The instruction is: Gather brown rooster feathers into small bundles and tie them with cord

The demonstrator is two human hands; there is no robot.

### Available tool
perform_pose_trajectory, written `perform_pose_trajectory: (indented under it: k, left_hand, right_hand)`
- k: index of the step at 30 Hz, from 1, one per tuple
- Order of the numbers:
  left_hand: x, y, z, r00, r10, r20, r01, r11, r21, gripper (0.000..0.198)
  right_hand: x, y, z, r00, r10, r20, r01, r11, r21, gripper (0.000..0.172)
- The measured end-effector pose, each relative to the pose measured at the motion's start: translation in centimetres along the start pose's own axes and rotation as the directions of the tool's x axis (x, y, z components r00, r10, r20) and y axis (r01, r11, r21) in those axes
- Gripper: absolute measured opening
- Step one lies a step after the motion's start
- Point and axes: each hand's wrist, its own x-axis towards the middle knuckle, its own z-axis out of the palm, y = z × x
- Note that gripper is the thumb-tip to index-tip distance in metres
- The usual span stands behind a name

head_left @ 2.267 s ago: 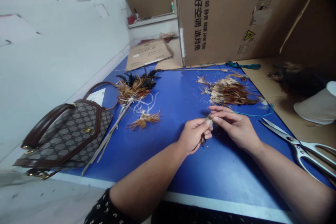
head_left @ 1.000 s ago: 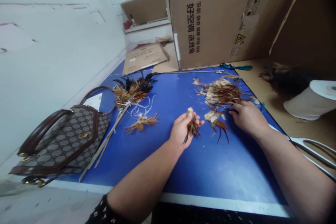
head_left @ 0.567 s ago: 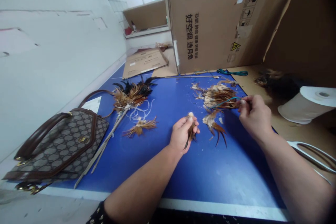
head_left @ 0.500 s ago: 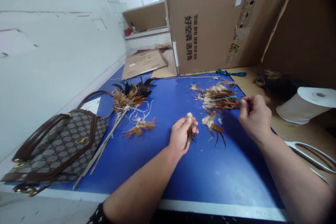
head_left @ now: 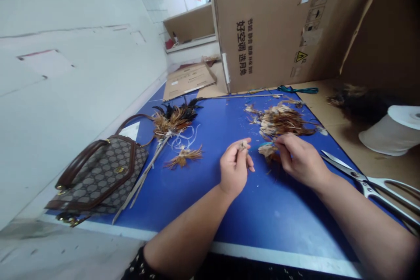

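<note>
Feather bundle [head_left: 243,145] sits pinched in the left hand [head_left: 234,167] — apparently to leave its pale end exposed — while the right hand [head_left: 299,157], at its three o'clock, pinches a blue strip [head_left: 266,144].

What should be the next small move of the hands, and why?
Perhaps bring the blue-green cord to the feather bundle: the right hand seems to pinch the cord, apart from the bundle, which the left hand holds with its pale end exposed.
</note>
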Motion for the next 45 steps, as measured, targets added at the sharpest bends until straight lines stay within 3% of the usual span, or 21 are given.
perform_pose_trajectory:
  k: [3, 5, 9, 16, 20, 24, 27, 31, 36, 41, 45]
  left_hand:
    - [-0.1, -0.7, 0.1, 0.972, -0.198, 0.125, 0.199, 0.98, 0.005, 0.046]
    - [0.0, -1.3, 0.0, 0.955, -0.261, 0.142, 0.264, 0.965, -0.005, 0.044]
    - [0.4, -2.1, -0.1, 0.955, -0.253, 0.156, 0.267, 0.961, -0.078, 0.039]
    - [0.9, -1.5, -0.1, 0.938, -0.294, 0.186, 0.331, 0.919, -0.214, 0.038]
    - [1.0, -0.8, -0.2, 0.886, -0.359, 0.292, 0.438, 0.856, -0.276, 0.038]
    - [0.9, -0.6, -0.3, 0.835, -0.411, 0.366, 0.509, 0.83, -0.227, 0.041]
    - [0.9, -0.8, -0.3, 0.832, -0.419, 0.362, 0.507, 0.84, -0.193, 0.045]
    - [1.0, -1.0, -0.3, 0.862, -0.398, 0.313, 0.463, 0.87, -0.168, 0.045]
    - [1.0, -1.1, -0.2, 0.868, -0.373, 0.328, 0.435, 0.889, -0.14, 0.041]
    - [0.8, -1.3, -0.3, 0.871, -0.372, 0.321, 0.422, 0.901, -0.104, 0.042]
    - [0.9, -1.2, -0.2, 0.875, -0.366, 0.317, 0.408, 0.909, -0.078, 0.042]
  right_hand:
    - [0.0, -0.2, -0.1, 1.0, 0.0, -0.007, 0.0, 0.999, 0.041, 0.016]
    - [0.1, -0.2, -0.3, 1.0, 0.007, -0.018, -0.006, 0.999, 0.041, 0.016]
    - [0.1, 0.4, -0.8, 0.999, 0.029, -0.045, -0.027, 0.999, 0.038, 0.016]
    - [-0.3, 1.2, -0.7, 0.983, 0.172, 0.056, -0.173, 0.985, 0.008, 0.021]
    - [-0.6, 1.1, -0.4, 0.978, 0.207, 0.019, -0.207, 0.978, -0.013, 0.028]
    - [-0.5, 0.9, -0.6, 0.979, 0.203, 0.004, -0.203, 0.979, -0.012, 0.033]
    - [-0.1, 0.8, -0.9, 0.988, 0.154, -0.01, -0.154, 0.988, 0.013, 0.031]
    - [0.5, 0.0, -1.1, 0.998, 0.061, -0.024, -0.058, 0.991, 0.121, 0.031]
    - [0.5, -1.4, -0.5, 0.988, -0.005, 0.153, -0.045, 0.945, 0.325, 0.035]
    - [0.5, -1.4, -0.6, 0.94, 0.08, 0.331, -0.183, 0.939, 0.292, 0.017]
    - [0.8, -1.2, -1.6, 0.93, 0.085, 0.357, -0.194, 0.94, 0.282, 0.017]
